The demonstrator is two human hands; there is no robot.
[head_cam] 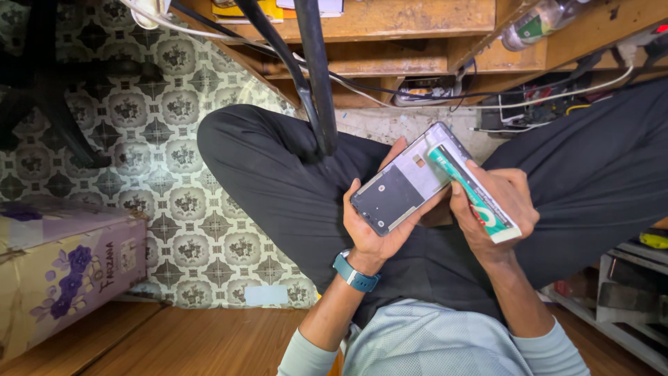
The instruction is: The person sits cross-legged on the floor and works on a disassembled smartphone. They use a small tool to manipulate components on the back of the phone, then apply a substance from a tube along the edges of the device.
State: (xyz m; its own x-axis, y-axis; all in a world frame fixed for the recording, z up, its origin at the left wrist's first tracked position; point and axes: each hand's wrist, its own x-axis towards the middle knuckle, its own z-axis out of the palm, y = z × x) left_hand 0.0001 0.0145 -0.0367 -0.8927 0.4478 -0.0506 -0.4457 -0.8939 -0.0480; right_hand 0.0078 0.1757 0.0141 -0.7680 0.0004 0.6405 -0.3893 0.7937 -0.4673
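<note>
1. Far left, a purple flowered box (59,268) sits on the patterned tile floor (160,139), well apart from both hands; it plays no part here.
2. The left hand (376,219), a blue watch (355,273) on its wrist, is half closed under an opened phone frame (410,179); fingers curl up over its lower-left edge, and the thumb lies along the far side; the frame rests in the palm over the lap, tilted up to the right.
3. The right hand (497,209) is wrapped around a green-and-white tube (473,195), fingers closed over its body; the nozzle end touches the frame's upper right part, while the flat crimped end juts past the hand.
4. To do this well, I judge the frame should stay braced flat in the palm; the tube wants gentle, even pressure, its tip kept close to the edge so the bead stays thin.
5. Above, wooden shelves (410,28) carry cables (487,94) and a clear bottle (539,21); none is near either hand.
</note>
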